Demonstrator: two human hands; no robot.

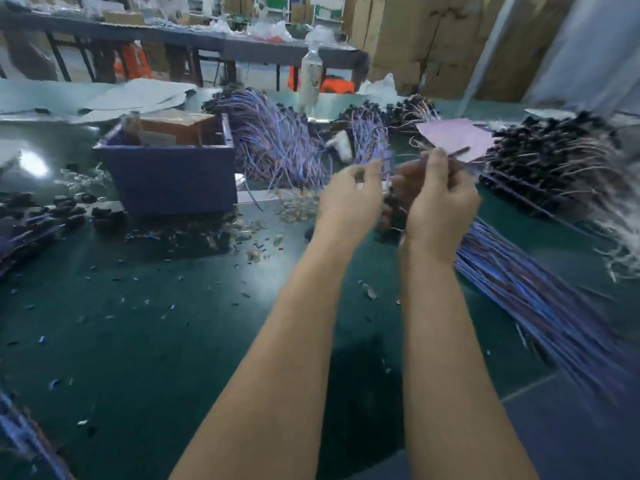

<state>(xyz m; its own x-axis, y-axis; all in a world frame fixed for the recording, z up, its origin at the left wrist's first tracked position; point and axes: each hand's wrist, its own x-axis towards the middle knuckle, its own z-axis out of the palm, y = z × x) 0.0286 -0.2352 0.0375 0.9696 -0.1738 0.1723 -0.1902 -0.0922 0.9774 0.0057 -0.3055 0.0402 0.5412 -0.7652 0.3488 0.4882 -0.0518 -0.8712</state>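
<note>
Wire (459,153) in right hand (441,199)

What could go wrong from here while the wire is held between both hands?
1. The thin wire is only pinched between the right hand and the left hand. It may slip into the scraps on the table.
2. The right forearm could sweep the wire bundle beside it.

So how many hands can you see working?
2. The left hand is mid-picture above the green table, fingers curled, its grip blurred. The right hand is just beside it, pinching a thin wire. None seem hidden.
</note>
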